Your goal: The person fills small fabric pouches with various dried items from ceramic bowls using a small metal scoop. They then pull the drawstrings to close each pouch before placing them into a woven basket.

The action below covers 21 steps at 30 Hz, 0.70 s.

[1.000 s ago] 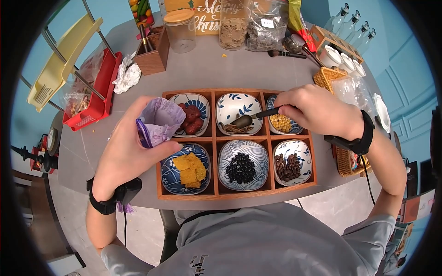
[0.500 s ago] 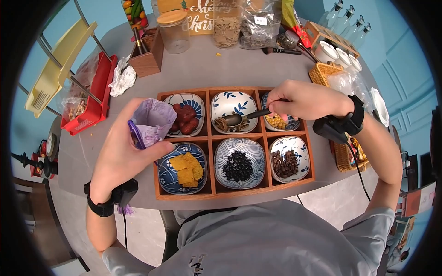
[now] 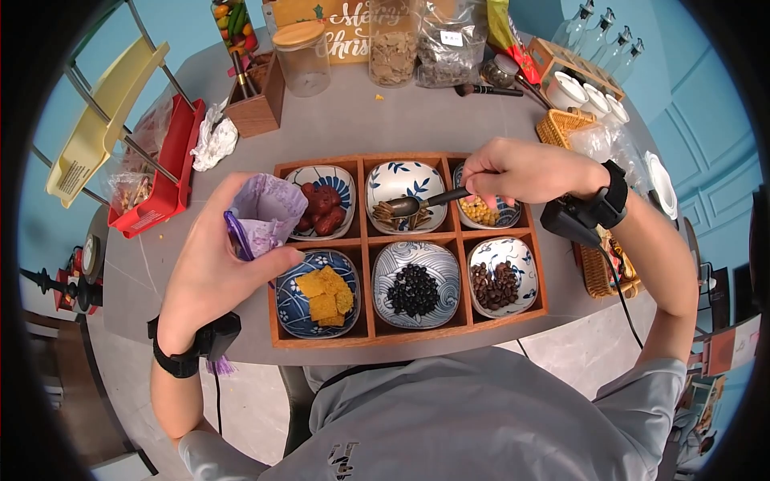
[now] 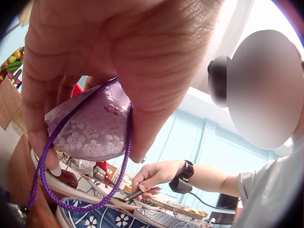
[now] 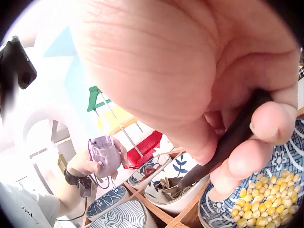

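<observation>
My left hand [image 3: 200, 264] holds a purple brocade drawstring pouch [image 3: 271, 212] with its mouth spread wide, beside the bowl of red dates [image 3: 325, 210]. A purple cord [image 4: 78, 207] loops below the pouch in the left wrist view. My right hand [image 3: 533, 172] grips a spoon [image 3: 441, 197] by its black handle, fingers curled round it. The spoon's head lies among brown dried strips [image 3: 417, 222] in a white bowl with blue leaves [image 3: 393, 178], top middle of a wooden divided tray [image 3: 369, 276]. Yellow corn kernels [image 5: 266, 202] sit in the bowl under my right hand.
The tray's front row has bowls of yellow crisp squares [image 3: 325, 297], black beans [image 3: 413, 290] and brown beans [image 3: 493, 284]. A red rack [image 3: 164, 176] stands left, a wicker basket [image 3: 561, 128] right. Jars and bags line the back, including a wooden-lidded jar [image 3: 305, 68].
The spoon has slid slightly leftward and deeper into the dried strips, my right hand moving with it. The left hand keeps its hold on the pouch. The head view has shifted a little.
</observation>
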Each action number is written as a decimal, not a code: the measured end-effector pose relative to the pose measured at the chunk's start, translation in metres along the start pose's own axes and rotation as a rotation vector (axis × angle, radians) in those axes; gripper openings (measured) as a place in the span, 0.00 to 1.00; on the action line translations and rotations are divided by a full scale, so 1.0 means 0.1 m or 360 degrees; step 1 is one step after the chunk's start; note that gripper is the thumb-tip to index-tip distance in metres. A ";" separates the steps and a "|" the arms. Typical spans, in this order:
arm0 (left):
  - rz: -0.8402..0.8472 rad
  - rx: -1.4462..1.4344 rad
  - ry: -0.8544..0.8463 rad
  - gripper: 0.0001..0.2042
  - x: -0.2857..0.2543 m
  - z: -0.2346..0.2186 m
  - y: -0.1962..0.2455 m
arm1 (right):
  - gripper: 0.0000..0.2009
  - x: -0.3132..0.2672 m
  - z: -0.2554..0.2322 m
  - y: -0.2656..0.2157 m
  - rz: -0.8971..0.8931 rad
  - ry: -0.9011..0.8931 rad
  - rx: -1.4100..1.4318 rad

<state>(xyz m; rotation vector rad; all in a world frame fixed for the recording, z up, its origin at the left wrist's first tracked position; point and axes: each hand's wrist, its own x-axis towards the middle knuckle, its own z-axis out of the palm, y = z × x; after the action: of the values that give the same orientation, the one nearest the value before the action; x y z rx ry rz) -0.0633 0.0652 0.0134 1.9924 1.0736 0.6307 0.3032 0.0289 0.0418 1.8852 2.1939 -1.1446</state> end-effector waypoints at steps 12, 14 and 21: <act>0.0038 0.0188 -0.0003 0.35 -0.02 0.00 0.02 | 0.12 -0.25 -0.26 -0.08 0.0065 0.0069 0.0074; 0.0032 0.0171 -0.0023 0.35 -0.01 0.00 0.07 | 0.14 -0.31 -0.35 -0.23 0.0002 0.0136 0.0013; 0.0125 0.0142 -0.0085 0.34 0.00 0.03 0.12 | 0.11 -0.26 -0.41 -0.99 -0.0228 0.0252 -0.0341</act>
<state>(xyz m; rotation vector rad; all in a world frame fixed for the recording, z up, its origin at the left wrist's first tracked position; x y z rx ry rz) -0.0556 0.0600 0.0215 2.1249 1.0112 0.5761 0.2415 0.0293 0.1333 1.8120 2.4561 -0.7610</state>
